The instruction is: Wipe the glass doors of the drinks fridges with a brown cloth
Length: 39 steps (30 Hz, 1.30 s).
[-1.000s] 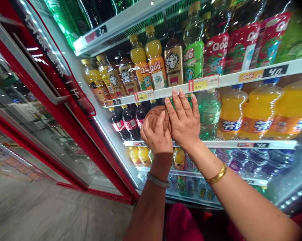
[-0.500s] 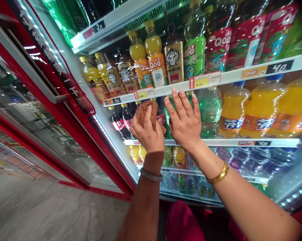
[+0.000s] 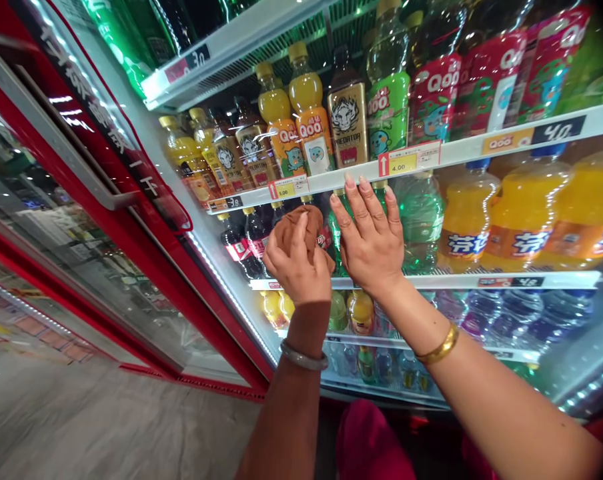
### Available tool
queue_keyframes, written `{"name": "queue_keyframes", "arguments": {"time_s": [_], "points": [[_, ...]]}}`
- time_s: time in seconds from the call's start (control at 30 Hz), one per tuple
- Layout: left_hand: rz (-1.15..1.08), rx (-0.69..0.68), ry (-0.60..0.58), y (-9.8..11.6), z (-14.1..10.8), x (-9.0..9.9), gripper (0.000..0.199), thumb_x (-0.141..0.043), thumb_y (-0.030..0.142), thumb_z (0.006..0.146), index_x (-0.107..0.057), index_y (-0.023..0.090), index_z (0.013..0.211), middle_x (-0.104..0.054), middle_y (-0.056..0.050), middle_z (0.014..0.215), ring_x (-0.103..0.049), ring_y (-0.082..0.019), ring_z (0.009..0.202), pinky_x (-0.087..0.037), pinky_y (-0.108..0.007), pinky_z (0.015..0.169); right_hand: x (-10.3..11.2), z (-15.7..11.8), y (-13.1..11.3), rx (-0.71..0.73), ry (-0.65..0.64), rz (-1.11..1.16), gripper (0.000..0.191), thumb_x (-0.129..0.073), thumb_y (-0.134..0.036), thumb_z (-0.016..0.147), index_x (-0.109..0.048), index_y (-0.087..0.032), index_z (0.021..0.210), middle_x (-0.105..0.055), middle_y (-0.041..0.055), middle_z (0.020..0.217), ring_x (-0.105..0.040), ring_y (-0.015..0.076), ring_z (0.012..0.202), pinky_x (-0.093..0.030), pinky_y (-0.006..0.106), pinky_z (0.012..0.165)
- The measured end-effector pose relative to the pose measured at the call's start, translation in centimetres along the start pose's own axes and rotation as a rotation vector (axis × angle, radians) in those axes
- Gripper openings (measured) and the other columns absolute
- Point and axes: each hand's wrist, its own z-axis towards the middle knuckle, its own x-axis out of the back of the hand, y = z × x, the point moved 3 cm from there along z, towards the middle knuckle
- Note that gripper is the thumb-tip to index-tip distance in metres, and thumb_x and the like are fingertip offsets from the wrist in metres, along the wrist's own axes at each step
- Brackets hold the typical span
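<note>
My left hand (image 3: 301, 273) is closed on a crumpled brown cloth (image 3: 300, 223), its forefinger stretched over the fabric. Behind the cloth, dark cola bottles (image 3: 256, 233) with red labels are partly covered. Beside it, my right hand (image 3: 374, 240) is open and lies flat, palm turned toward the shelves, with its fingertips by the shelf's price strip (image 3: 331, 181). Green bottles (image 3: 421, 220) show around that hand. Whether either hand touches a glass pane or the bottles I cannot tell.
A red-framed cooler door (image 3: 181, 267) with a metal handle (image 3: 116, 199) stands at the left. Juice bottles (image 3: 311, 127) fill the shelf above, and large orange soda bottles (image 3: 466, 220) stand to the right. Lower shelves hold more drinks. Grey floor (image 3: 106, 420) lies at lower left.
The cloth and my left hand have shifted slightly right. My right hand keeps its flat pose and nearly the same place.
</note>
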Motion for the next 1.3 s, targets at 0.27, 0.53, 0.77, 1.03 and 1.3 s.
{"name": "queue_keyframes", "arguments": {"time_s": [0.27, 0.53, 0.77, 1.03, 1.3], "points": [[-0.01, -0.092, -0.059, 0.8, -5.3, -0.4, 0.043, -0.065, 0.019, 0.092, -0.069, 0.029, 0.133, -0.051, -0.011, 0.141, -0.051, -0.028, 0.13, -0.042, -0.046, 0.117, -0.1, -1.9, -0.5, 0.065, 0.054, -0.088, 0.066, -0.048, -0.022, 0.102, -0.024, -0.022, 0.163, -0.033, 0.0094, 0.166, -0.019, 0.021, 0.159, -0.02, 0.048, 0.133], [-0.078, -0.057, -0.121, -0.8, -3.7, 0.6, 0.05, -0.062, 0.015, 0.088, -0.066, 0.028, 0.136, -0.046, -0.012, 0.146, -0.05, -0.028, 0.134, -0.04, -0.046, 0.118, -0.3, -2.9, -0.7, 0.019, -0.025, 0.0, 0.072, -0.044, -0.019, 0.102, -0.011, -0.028, 0.165, -0.028, 0.0043, 0.168, -0.018, 0.0179, 0.16, -0.019, 0.048, 0.133], [-0.031, -0.011, -0.01, -0.6, -4.0, -0.2, 0.046, -0.059, 0.024, 0.094, -0.062, 0.025, 0.14, -0.048, -0.015, 0.147, -0.047, -0.029, 0.138, -0.036, -0.049, 0.12, -0.3, -3.0, -0.7, 0.031, -0.033, -0.003, 0.072, -0.045, -0.019, 0.101, -0.012, -0.025, 0.165, -0.027, 0.0052, 0.169, -0.015, 0.0179, 0.16, -0.017, 0.048, 0.134], [-0.008, -0.059, -0.113, -1.9, -6.1, 0.4, 0.042, -0.062, 0.018, 0.087, -0.069, 0.026, 0.127, -0.054, -0.013, 0.138, -0.053, -0.029, 0.131, -0.041, -0.049, 0.115, -0.3, -3.0, -0.6, 0.01, -0.066, 0.019, 0.075, -0.042, -0.018, 0.101, -0.006, -0.03, 0.165, -0.029, 0.0031, 0.168, -0.022, 0.0191, 0.159, -0.022, 0.052, 0.133], [-0.043, 0.09, -0.033, -1.4, -5.1, 0.7, 0.044, -0.062, 0.015, 0.085, -0.067, 0.023, 0.128, -0.051, -0.013, 0.141, -0.051, -0.03, 0.133, -0.038, -0.05, 0.118, -0.2, -3.0, -0.7, 0.012, -0.036, 0.024, 0.074, -0.043, -0.016, 0.1, -0.01, -0.029, 0.165, -0.031, 0.0036, 0.167, -0.022, 0.0184, 0.159, -0.022, 0.051, 0.133]]}}
